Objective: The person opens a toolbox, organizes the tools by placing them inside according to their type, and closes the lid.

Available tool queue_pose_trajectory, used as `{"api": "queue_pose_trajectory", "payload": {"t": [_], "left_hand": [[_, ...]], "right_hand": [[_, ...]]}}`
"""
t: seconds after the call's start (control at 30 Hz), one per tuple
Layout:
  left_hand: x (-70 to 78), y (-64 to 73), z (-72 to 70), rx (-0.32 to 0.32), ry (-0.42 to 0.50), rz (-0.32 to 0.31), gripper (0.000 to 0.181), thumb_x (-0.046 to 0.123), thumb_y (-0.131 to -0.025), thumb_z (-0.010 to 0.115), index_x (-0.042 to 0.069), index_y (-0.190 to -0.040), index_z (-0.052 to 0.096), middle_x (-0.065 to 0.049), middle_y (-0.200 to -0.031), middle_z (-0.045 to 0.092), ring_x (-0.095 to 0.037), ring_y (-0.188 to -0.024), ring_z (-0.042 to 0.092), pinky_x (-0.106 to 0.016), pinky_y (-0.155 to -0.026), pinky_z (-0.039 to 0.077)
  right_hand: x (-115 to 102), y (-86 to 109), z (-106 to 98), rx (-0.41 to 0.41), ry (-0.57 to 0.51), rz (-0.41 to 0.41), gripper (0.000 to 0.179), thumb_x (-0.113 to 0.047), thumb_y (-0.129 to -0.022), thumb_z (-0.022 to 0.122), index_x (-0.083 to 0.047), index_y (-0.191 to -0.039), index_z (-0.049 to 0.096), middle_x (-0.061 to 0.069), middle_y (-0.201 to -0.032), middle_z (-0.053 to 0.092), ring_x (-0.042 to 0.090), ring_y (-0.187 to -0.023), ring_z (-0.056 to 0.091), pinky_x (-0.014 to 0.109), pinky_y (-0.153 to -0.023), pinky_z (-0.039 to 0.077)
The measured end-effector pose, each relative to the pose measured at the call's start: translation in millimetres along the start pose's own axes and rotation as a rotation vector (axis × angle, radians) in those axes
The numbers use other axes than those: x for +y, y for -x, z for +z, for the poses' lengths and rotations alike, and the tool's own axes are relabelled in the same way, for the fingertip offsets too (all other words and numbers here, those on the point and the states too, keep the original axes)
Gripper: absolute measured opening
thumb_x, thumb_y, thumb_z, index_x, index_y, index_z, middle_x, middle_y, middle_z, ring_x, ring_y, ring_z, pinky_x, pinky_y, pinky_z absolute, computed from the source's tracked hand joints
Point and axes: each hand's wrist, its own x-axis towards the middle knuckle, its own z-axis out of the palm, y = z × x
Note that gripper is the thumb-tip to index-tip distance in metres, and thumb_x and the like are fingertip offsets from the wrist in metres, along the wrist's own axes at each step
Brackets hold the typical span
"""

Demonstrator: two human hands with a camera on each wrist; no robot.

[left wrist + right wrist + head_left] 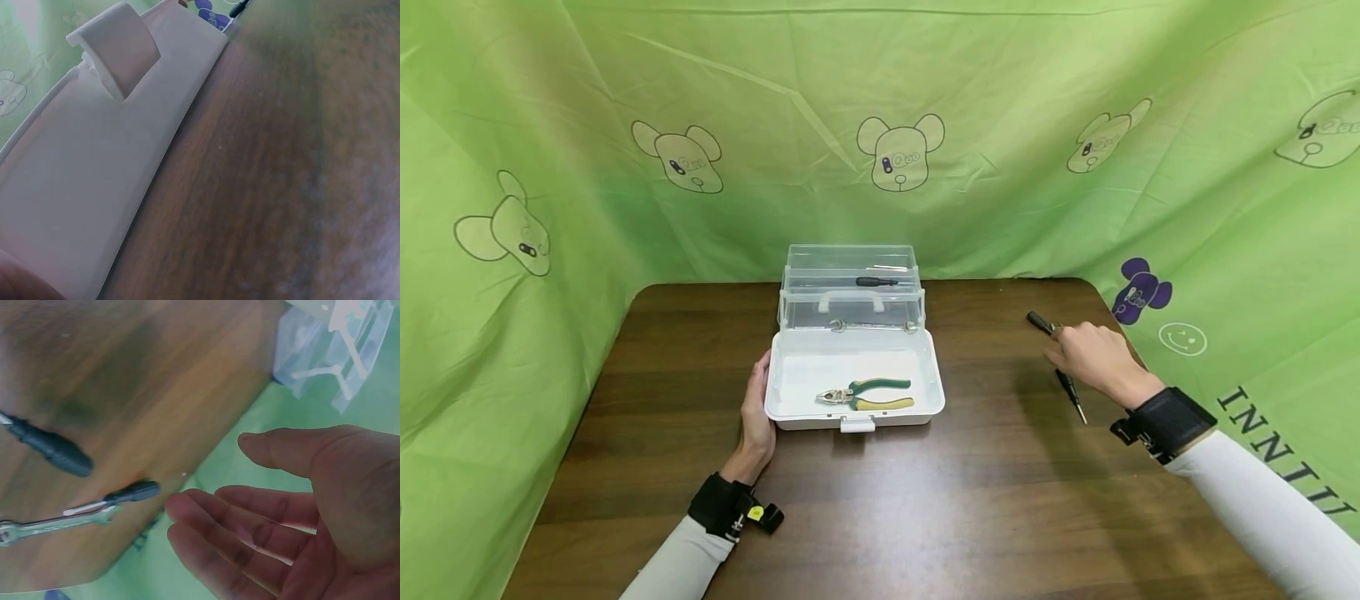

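My left hand (pixel 756 417) rests along the left side of a white toolbox (pixel 891 421). Inside it lie pliers (pixel 883 383) with green and yellow handles. The clear lid stands up behind, with a wrench (pixel 880 326) and a dark-handled screwdriver (pixel 874 282) in its trays. Over the table's right part is my right hand (pixel 1097 358), fingers spread loosely and holding nothing. Below it are one screwdriver (pixel 1040 322), another screwdriver (pixel 1066 385) and, in the right wrist view, an open-ended wrench (pixel 56 526). The hand hides part of these tools in the head view.
A brown wooden table (pixel 970 517) carries everything. Green cloth (pixel 760 208) with printed bear heads hangs behind and at both sides. The toolbox's front latch (pixel 122 53) juts out over the table.
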Motion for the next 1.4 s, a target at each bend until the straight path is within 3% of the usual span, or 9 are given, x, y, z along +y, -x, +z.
{"api": "queue_pose_trajectory", "payload": {"t": [0.3,0.63,1.03,1.4], "left_hand": [[0.4,0.8,-0.3,-0.002,-0.009,0.005,0.07,0.044,-0.116,0.024,-0.004,-0.166,0.02,-0.018,-0.174,0.02,-0.028,-0.162,0.015,-0.048,-0.132,0.01],[-1.4,1.0,-0.1,-0.003,-0.007,0.006,0.07,0.045,-0.115,0.025,-0.004,-0.166,0.02,-0.019,-0.174,0.019,-0.028,-0.162,0.014,-0.047,-0.132,0.01],[-3.5,0.6,-0.3,-0.016,-0.002,0.014,0.07,0.045,-0.115,0.024,-0.004,-0.166,0.02,-0.019,-0.174,0.02,-0.028,-0.162,0.015,-0.049,-0.131,0.01],[-3.6,0.2,-1.0,-0.009,0.007,0.02,0.069,0.043,-0.116,0.023,-0.004,-0.166,0.02,-0.018,-0.174,0.021,-0.027,-0.162,0.016,-0.048,-0.131,0.011]], "right_hand": [[15,14.3,16,-0.02,-0.029,0.067,0.038,-0.023,-0.093,0.078,-0.012,-0.066,0.052,0.005,-0.061,0.053,0.027,-0.054,0.056,0.054,-0.047,0.047],[18,20.6,33,-0.056,-0.105,0.109,0.038,-0.021,-0.093,0.079,-0.012,-0.065,0.054,0.007,-0.061,0.054,0.031,-0.055,0.058,0.052,-0.046,0.047],[20,26.9,49,-0.096,-0.115,0.215,0.043,-0.023,-0.091,0.08,-0.012,-0.062,0.05,0.017,-0.068,0.058,0.04,-0.059,0.063,0.056,-0.046,0.049],[24,28.6,59,-0.108,-0.129,0.238,0.043,-0.019,-0.088,0.081,-0.012,-0.063,0.047,0.019,-0.07,0.059,0.044,-0.064,0.064,0.058,-0.05,0.051]]}}
